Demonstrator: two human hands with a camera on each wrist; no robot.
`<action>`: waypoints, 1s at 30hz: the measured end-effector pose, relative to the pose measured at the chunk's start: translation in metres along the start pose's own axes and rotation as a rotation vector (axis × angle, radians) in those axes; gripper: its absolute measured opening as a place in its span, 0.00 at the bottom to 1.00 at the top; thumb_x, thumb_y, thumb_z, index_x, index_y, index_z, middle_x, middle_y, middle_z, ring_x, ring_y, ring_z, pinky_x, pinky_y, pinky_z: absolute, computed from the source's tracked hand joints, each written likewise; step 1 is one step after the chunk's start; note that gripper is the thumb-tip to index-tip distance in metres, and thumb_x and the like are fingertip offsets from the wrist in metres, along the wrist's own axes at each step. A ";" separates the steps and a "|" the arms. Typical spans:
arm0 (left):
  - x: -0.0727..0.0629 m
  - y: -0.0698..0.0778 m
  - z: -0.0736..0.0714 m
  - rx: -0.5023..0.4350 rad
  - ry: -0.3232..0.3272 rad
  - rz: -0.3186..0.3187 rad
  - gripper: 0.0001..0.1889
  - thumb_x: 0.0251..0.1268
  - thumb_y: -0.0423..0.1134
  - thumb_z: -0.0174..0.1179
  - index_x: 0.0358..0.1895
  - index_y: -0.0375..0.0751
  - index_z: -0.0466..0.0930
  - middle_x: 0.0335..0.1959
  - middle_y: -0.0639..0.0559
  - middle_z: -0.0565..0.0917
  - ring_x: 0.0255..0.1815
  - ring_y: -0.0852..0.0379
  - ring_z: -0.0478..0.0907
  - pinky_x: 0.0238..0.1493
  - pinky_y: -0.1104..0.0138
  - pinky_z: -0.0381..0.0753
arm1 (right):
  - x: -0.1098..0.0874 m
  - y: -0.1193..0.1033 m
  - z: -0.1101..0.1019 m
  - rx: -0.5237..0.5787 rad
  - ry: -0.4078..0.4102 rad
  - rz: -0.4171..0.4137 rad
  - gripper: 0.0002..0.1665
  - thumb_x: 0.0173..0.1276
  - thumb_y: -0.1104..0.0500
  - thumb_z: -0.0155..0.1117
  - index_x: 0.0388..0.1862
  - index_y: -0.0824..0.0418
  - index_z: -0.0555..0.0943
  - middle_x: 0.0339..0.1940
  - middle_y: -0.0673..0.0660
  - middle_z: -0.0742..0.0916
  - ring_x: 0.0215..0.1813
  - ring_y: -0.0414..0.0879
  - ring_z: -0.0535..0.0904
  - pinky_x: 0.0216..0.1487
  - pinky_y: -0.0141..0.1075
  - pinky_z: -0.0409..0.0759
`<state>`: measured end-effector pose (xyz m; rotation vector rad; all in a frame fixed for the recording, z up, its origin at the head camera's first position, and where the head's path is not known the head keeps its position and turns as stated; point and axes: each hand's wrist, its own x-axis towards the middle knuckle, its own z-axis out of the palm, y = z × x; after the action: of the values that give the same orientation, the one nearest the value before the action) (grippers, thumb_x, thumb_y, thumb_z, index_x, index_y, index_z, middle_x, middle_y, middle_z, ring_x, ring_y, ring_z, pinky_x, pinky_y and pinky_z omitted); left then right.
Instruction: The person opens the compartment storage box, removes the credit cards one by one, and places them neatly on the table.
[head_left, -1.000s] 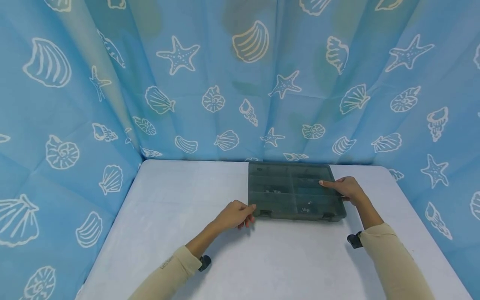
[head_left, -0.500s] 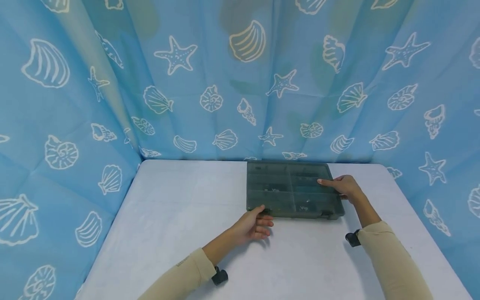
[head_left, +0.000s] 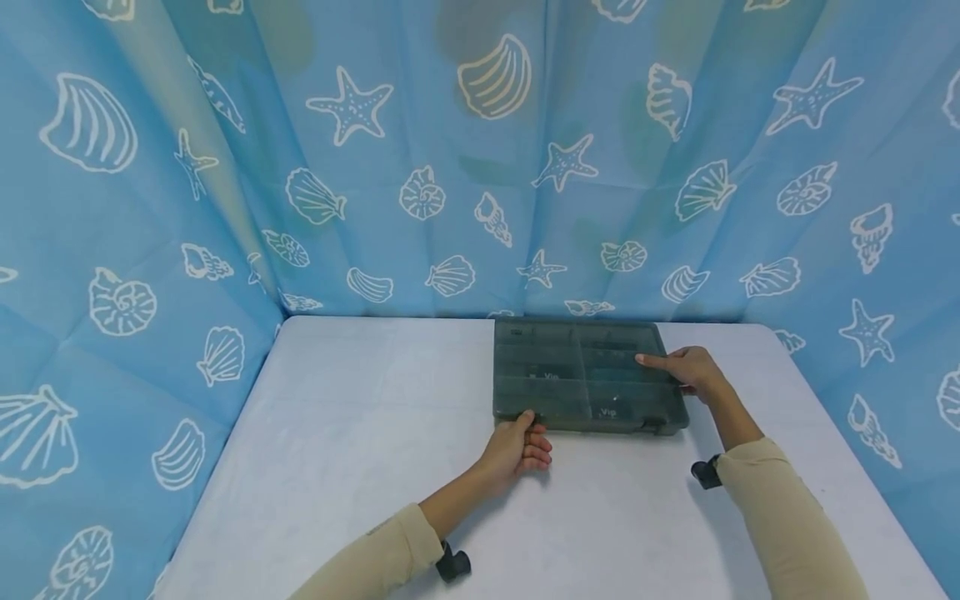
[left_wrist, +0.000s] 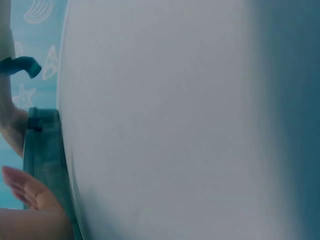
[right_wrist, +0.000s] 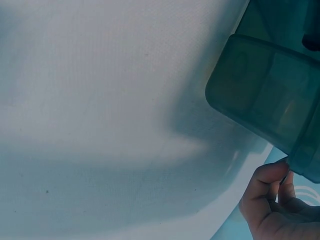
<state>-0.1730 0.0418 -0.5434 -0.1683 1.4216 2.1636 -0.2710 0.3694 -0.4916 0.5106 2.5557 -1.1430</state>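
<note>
**Left thumb now at the front latch, right hand holding the box's side**

My left hand has moved a little to the right from the front left corner of the box. Its thumb now rests on the front edge, at the left latch, with the other fingers loose in front of the box rather than wrapped round it. My right hand has kept its grip on the right side, thumb on top of the lid and fingers curled at the edge. The box has hardly shifted, so I judge that the right hand is steadying it while the left works at the latch.

The box lies flat, lid down, at the far edge of the white counter, right of the middle, near the blue curtain. Its right latch has no hand on it.

My thumb covers the left latch, and from here I can't fairly tell whether it is fastened. The tinted lid shows dividers and "Vip" lettering, but little else inside. The left wrist view cuts off my hand at the frame's edge; the right wrist view crops the box.
</note>
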 end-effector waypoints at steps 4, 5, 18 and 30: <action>0.005 -0.007 0.003 -0.007 0.053 0.065 0.20 0.78 0.47 0.45 0.41 0.29 0.73 0.21 0.48 0.80 0.18 0.59 0.79 0.22 0.69 0.82 | -0.001 -0.001 0.000 0.002 -0.011 0.005 0.64 0.52 0.27 0.68 0.62 0.81 0.61 0.56 0.73 0.70 0.57 0.65 0.70 0.50 0.51 0.81; 0.006 -0.009 0.004 -0.003 0.062 0.082 0.20 0.78 0.47 0.45 0.40 0.29 0.73 0.21 0.48 0.80 0.18 0.59 0.79 0.21 0.69 0.82 | -0.002 -0.001 0.000 0.003 -0.012 0.009 0.65 0.52 0.27 0.68 0.62 0.81 0.61 0.57 0.74 0.70 0.58 0.66 0.70 0.50 0.51 0.81; 0.008 -0.009 0.007 -0.015 0.058 0.135 0.20 0.80 0.44 0.41 0.39 0.28 0.73 0.27 0.43 0.84 0.24 0.55 0.84 0.32 0.64 0.86 | -0.004 -0.006 -0.004 0.021 -0.032 0.007 0.62 0.58 0.32 0.68 0.65 0.82 0.57 0.60 0.76 0.68 0.62 0.69 0.68 0.56 0.56 0.77; 0.005 -0.006 0.012 -0.018 0.038 0.144 0.16 0.77 0.40 0.38 0.40 0.27 0.67 0.28 0.38 0.84 0.25 0.52 0.85 0.33 0.61 0.87 | -0.001 -0.004 -0.005 0.013 -0.037 0.015 0.62 0.55 0.31 0.69 0.64 0.80 0.58 0.58 0.74 0.69 0.59 0.67 0.69 0.55 0.55 0.79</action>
<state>-0.1722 0.0561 -0.5450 -0.1169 1.4767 2.3013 -0.2722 0.3701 -0.4855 0.5065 2.5107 -1.1532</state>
